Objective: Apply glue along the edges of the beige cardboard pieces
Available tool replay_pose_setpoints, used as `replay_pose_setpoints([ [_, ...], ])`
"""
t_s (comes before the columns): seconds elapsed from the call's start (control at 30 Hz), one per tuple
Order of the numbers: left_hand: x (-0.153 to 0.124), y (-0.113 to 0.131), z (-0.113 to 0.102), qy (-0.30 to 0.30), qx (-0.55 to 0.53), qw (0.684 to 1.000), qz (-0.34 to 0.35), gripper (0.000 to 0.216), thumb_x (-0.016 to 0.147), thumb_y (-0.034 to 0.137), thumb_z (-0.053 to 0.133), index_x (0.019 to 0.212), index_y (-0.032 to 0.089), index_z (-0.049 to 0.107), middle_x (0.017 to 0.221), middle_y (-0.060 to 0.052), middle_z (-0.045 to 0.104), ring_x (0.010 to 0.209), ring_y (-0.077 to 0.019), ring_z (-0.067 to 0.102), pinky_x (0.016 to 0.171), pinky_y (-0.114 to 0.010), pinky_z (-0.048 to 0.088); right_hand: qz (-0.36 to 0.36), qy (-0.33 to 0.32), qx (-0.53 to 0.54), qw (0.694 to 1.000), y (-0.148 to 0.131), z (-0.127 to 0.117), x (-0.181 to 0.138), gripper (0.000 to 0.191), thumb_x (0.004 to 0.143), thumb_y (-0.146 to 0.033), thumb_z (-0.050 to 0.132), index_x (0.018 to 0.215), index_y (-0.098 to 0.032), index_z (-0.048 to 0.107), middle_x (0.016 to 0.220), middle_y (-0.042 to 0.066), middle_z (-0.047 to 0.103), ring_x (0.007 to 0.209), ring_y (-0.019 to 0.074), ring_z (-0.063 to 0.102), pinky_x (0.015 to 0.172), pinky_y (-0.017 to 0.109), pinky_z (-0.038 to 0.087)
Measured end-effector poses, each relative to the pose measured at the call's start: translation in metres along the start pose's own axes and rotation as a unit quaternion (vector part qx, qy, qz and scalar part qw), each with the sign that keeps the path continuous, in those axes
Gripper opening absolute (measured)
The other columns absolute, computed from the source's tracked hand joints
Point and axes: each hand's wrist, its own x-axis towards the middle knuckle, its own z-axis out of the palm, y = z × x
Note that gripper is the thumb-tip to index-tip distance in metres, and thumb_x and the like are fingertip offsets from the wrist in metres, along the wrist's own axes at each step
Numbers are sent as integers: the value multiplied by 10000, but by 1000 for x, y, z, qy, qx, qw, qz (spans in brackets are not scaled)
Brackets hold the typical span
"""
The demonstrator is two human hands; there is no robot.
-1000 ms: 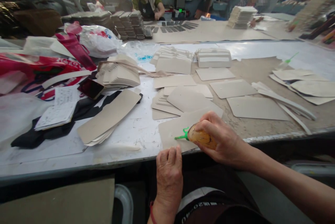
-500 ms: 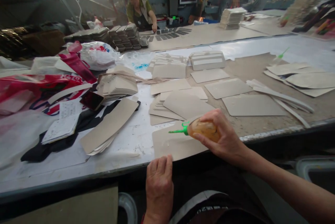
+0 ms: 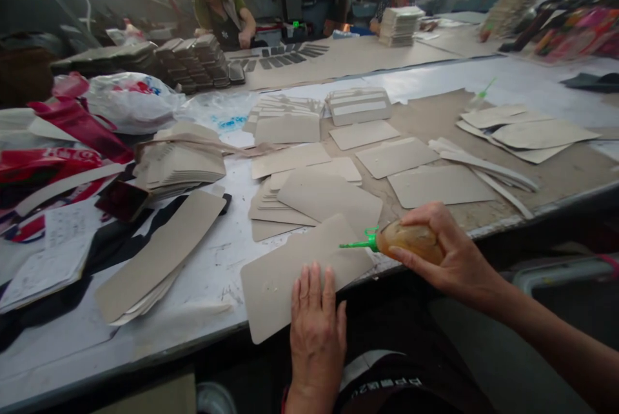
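Observation:
My right hand (image 3: 447, 253) is wrapped around a squeeze glue bottle (image 3: 411, 241) of amber liquid, tipped sideways with its thin green nozzle pointing left. The nozzle tip is over the right part of a beige rounded-corner panel (image 3: 275, 285) at the table's front edge; whether it touches cannot be made out. Flat on that panel's near edge lies my left hand (image 3: 316, 317), fingers stretched out. Small whitish spots show on the panel's left part. Just behind it, a pile of similar panels (image 3: 329, 198) lies fanned out.
Loose beige panels (image 3: 440, 186) and pale strips (image 3: 488, 166) lie to the right. At left are long panels (image 3: 164, 253), a notebook (image 3: 53, 253), a dark phone (image 3: 123, 200) and plastic bags (image 3: 130, 101). Across the table a co-worker (image 3: 222, 8) stands by stacked pieces.
The panel has turned, its left end swinging toward me over the table edge. My left hand has moved from its corner onto its surface. The bottle has shifted slightly right, and the view has shifted too.

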Motion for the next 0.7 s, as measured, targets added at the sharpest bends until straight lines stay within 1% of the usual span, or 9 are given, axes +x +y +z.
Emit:
replay_pose_setpoints([
  [0.07,-2,-1,10,-3,16,1000,3,517,885,156,574,1388,119,462,1439,-184,487,1350,-325,441,1053,-492,451,-12,-16,-2,1000,0,1,1,253,855,-288,659,1050,-244,504,983,51,515,892,219,543,798,379,495],
  [0.17,-6,-6,18,14,36,999,21,505,872,90,558,1371,127,487,1427,-181,502,1340,-316,458,1049,-485,454,-21,-46,3,999,0,2,3,232,844,-229,660,1024,-234,514,970,52,519,885,213,545,786,364,489],
  [0.27,-8,-11,20,31,43,998,37,508,863,33,523,1360,137,504,1410,-166,524,1329,-306,473,1049,-477,452,-10,-66,2,998,-1,-1,5,205,847,-228,659,1002,-232,524,958,52,524,866,209,552,775,358,487],
  [0.37,-7,-11,19,36,36,998,38,505,861,18,518,1353,138,514,1392,-157,544,1321,-307,482,1042,-469,455,-14,-72,-8,997,-1,-7,8,179,849,-239,649,987,-233,535,952,58,530,854,217,558,766,366,490],
  [0.5,-6,-7,17,45,7,999,13,465,872,13,511,1316,145,546,1368,-156,565,1312,-306,492,1036,-480,454,-35,-60,-36,997,-2,-8,12,189,833,-212,645,983,-227,530,944,70,531,860,230,554,760,372,495],
  [0.6,-6,-6,18,55,-5,998,5,462,866,-11,500,1297,143,563,1364,-158,568,1321,-306,482,1049,-482,435,-39,-44,-46,997,-4,-2,14,212,829,-190,645,998,-229,524,955,72,524,871,229,549,771,369,500],
  [0.7,-7,-7,19,59,-3,998,13,441,885,19,498,1303,142,565,1362,-155,571,1337,-297,464,1079,-467,403,-51,-43,-33,997,-6,5,15,232,830,-171,644,1014,-228,515,956,69,514,876,222,542,769,359,503],
])
